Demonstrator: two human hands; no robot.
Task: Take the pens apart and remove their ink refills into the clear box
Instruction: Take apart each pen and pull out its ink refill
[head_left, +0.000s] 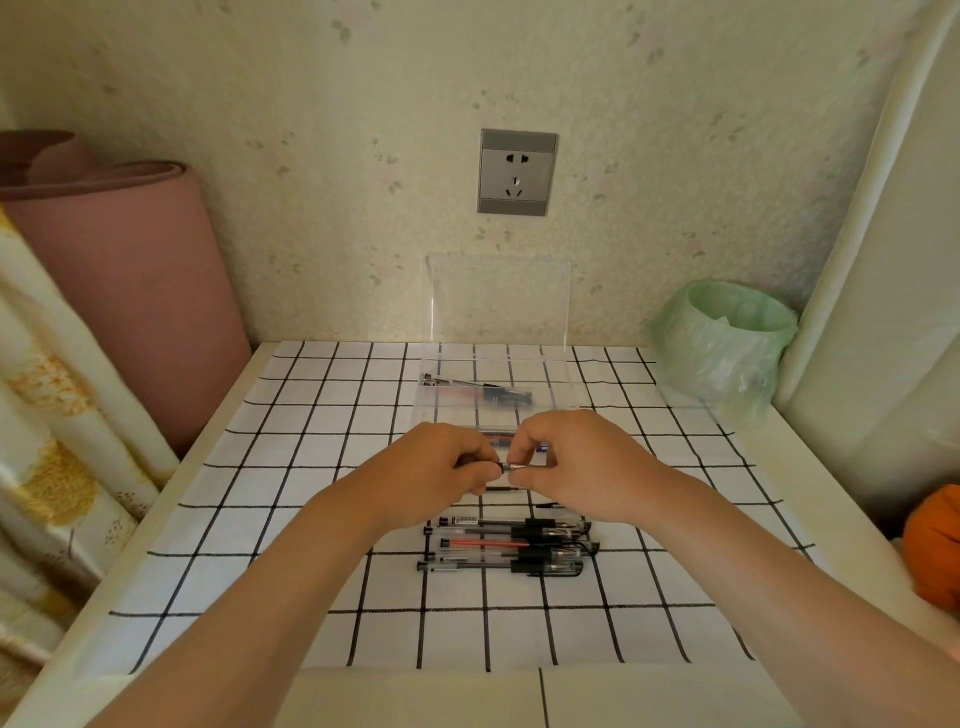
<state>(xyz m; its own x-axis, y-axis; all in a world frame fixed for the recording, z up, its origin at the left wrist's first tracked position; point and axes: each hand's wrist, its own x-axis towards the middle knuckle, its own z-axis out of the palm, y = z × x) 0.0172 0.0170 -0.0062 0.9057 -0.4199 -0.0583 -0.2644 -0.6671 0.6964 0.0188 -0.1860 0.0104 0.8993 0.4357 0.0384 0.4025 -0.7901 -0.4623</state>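
1. My left hand and right hand meet above the bench. Their fingers are curled, and each pinches one end of a pen held level between them.
2. Just nearer me, more pens lie side by side on the checked cloth.
3. Beyond the hands sits the box, open, with pen parts inside. Its lid stands up against the wall.
4. A socket is above the lid. A green-bagged bin stands at the far right corner, and a pink roll leans at the left.
5. Open cloth lies left of the pens and toward the front edge. An orange thing sits off the right edge.
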